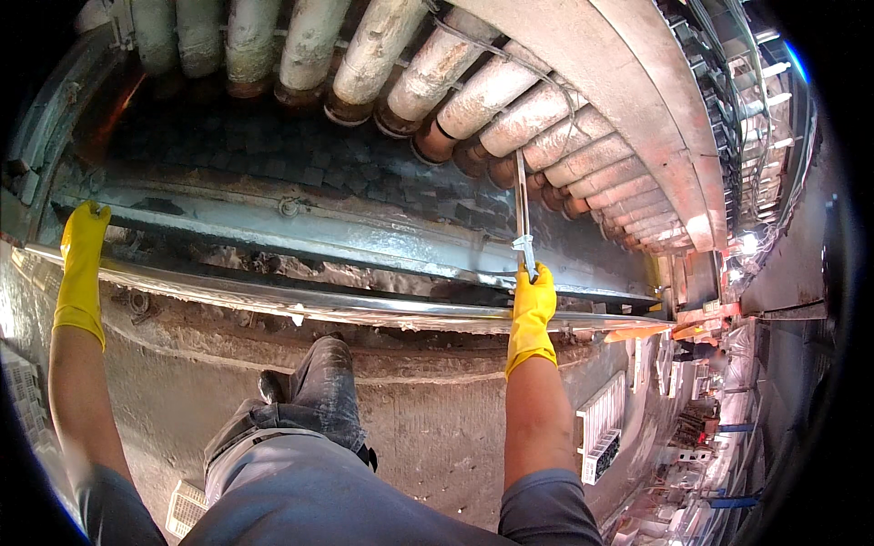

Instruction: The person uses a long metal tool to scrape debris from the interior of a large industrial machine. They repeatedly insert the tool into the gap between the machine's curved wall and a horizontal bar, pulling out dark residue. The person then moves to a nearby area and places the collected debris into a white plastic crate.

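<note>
My left hand (pixel 85 241), in a long yellow rubber glove, is at the left end of the long metal trough (pixel 364 244). Its fingers are bent together by the trough's front ledge; whatever is between them is too small to tell. Over the right part of the trough, my right hand (pixel 533 305), gloved the same way, grips a long, narrow metal tool (pixel 522 205). A forked, jaw-like piece sits on the tool just above the glove, and the bar reaches away toward the pipes. Dark, squarish pieces (pixel 273 159) cover the trough's bed.
A curved row of thick, crusted pipes (pixel 373 59) hangs over the trough's far side. A shiny metal rail (pixel 364 303) runs along the near side, in front of my legs. White plastic crates (pixel 601 423) stand on the concrete floor at right; another crate (pixel 187 508) is lower left.
</note>
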{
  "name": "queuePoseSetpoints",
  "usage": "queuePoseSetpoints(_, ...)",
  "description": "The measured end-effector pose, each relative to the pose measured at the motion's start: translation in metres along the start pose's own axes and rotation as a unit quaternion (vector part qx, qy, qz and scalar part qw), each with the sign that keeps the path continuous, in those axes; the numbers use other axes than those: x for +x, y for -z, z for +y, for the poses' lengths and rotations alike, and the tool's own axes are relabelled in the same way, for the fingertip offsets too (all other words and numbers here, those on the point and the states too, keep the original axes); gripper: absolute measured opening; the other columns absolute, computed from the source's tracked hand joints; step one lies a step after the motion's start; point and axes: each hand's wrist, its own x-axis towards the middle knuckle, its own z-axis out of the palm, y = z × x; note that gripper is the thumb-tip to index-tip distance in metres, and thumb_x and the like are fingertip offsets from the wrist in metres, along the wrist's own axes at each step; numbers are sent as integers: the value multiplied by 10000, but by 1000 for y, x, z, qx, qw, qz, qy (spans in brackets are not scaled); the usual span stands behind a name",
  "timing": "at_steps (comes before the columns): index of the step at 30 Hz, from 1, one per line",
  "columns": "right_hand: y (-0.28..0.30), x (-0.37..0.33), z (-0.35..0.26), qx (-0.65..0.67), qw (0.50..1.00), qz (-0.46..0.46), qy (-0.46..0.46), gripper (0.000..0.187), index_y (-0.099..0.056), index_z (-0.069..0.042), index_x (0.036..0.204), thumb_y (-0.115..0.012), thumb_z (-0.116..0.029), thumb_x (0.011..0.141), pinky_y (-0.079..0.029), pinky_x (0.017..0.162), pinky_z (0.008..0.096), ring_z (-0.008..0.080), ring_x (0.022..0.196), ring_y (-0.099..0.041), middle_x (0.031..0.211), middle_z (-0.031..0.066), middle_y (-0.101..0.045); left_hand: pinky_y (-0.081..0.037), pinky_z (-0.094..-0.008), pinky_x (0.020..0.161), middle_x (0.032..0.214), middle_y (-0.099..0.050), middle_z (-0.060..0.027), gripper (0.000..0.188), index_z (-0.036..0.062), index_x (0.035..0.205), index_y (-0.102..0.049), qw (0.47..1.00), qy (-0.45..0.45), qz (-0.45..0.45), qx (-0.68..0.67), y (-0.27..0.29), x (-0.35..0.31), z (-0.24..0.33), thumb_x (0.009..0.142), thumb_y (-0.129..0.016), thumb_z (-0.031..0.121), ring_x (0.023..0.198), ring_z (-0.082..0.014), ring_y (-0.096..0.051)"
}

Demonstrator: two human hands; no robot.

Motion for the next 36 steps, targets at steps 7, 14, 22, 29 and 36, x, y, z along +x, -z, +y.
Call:
queuePoseSetpoints(7,-9,15,-20,-6,1000,-2,12,416,-691,-100,1252,-737,-352,924,-531,844,359,230,889,-706,992,92,-746,-539,-439,905,1128,-727,-241,478,-2,1193,-691,1000,-14,10,0,-4,26,10,926,-698,394,1085,-399,-694)
queuePoseSetpoints(14,-22,30,-27,1,1000,-7,25,409,-690,-96,1251,-732,-351,934,-534,863,367,252,921,-717,1026,105,-754,-557,-421,834,1031,-761,-209,457,9,1152,-700,999,-25,42,0,-2,38,13,932,-709,409,986,-370,-735)
queuePoseSetpoints(22,-25,42,-25,-11,999,6,29,391,-699,-103,1226,-731,-360,933,-541,853,373,273,928,-726,1037,115,-757,-535,-449,928,1163,-718,-243,459,11,1198,-698,1000,-8,-3,-4,2,43,41,933,-685,386,1121,-411,-677)
queuePoseSetpoints(29,-32,55,-43,-39,999,10,29,383,-706,-119,1202,-728,-383,926,-547,846,384,297,933,-730,1054,116,-758,-532,-461,931,1167,-715,-244,458,13,1183,-702,1000,-13,-5,4,-3,65,52,919,-683,387,1122,-419,-671)
queuePoseSetpoints(36,-49,77,-59,-87,994,39,57,392,-705,-137,1199,-733,-407,915,-559,841,392,293,931,-734,1056,99,-758,-533,-466,920,1144,-721,-239,458,16,1169,-701,999,-35,5,28,-11,99,61,912,-688,394,1104,-412,-679)
